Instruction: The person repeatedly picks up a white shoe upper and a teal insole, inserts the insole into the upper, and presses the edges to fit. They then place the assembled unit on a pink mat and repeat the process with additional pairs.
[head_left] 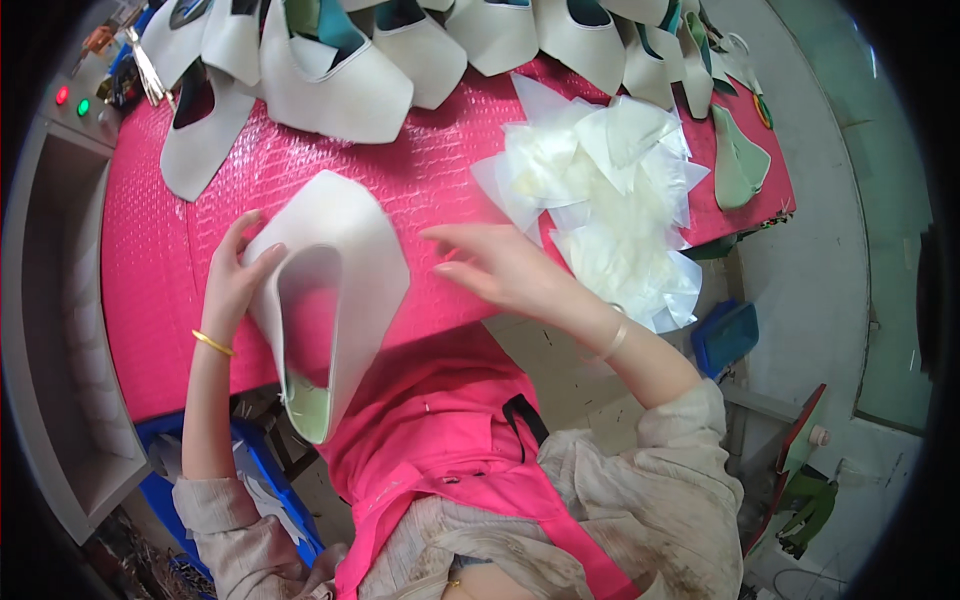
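Note:
A white shoe upper [362, 240] lies over the near edge of the pink table, its pointed toe away from me and its pale green-lined heel hanging toward my apron. My left hand [235, 278] grips its left edge, with the thumb on top near the opening and the fingers at the outer side. To the right of the upper, my right hand [490, 265] hovers apart from it, fingers stretched out and a little blurred, with nothing in them. A heap of thin, translucent white sheets [620, 170] spreads on the table beyond my right wrist.
Several more white uppers [340, 95] line the far side of the pink table [140, 300]. A pale green piece [738, 160] lies at the right corner. Below stand a blue crate [270, 470] at left and a blue bin [728, 335] at right. Red and green buttons sit on a grey cabinet [75, 140].

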